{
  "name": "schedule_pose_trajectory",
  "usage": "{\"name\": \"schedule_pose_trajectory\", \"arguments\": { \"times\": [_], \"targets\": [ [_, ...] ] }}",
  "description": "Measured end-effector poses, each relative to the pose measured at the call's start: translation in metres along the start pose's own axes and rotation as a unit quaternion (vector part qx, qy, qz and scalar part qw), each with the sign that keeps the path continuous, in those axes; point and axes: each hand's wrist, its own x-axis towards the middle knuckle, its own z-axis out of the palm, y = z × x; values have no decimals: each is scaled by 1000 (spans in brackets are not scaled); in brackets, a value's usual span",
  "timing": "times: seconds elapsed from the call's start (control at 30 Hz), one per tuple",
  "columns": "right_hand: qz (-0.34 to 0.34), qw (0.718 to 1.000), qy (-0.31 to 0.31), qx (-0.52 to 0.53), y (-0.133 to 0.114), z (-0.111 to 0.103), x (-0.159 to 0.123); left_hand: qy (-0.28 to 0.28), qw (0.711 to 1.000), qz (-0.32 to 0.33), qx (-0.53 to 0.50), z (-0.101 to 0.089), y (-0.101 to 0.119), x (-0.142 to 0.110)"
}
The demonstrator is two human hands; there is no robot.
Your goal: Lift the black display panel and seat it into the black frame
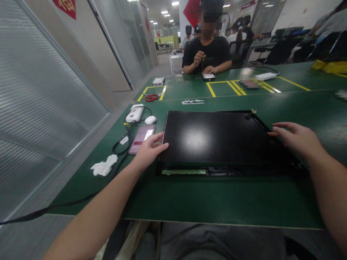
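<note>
Head view: left hand pinches the left edge of the black panel; right hand, fingers parted, is at its right edge, contact unclear. The panel overlies a black frame on the green table.

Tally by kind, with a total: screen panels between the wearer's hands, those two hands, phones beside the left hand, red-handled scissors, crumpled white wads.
Dark screen panel: 1
Hands, left hand and right hand: 2
Phone: 1
Red-handled scissors: 1
Crumpled white wad: 1
Total: 6
</note>
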Motion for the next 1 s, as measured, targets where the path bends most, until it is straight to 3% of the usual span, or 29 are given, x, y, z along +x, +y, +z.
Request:
{"name": "schedule_pose_trajectory", "arguments": {
  "times": [0.1, 0.23, 0.63, 1.0],
  "targets": [
    [3, 1000, -1, -3, 0, 0, 0, 25, 994, 36, 100, -4, -6, 3],
    [10, 1000, -6, 5, 1, 1, 0, -11, 985, 49, 167, -8, -14, 6],
    [10, 1000, -11, 18, -3, -1, -5, -38, 969, 53, 238, -11, -27, 9],
    [3, 1000, -6, 0, -5, -2, -5, -45, 950, 73, 300, -10, -22, 7]
  ]
}}
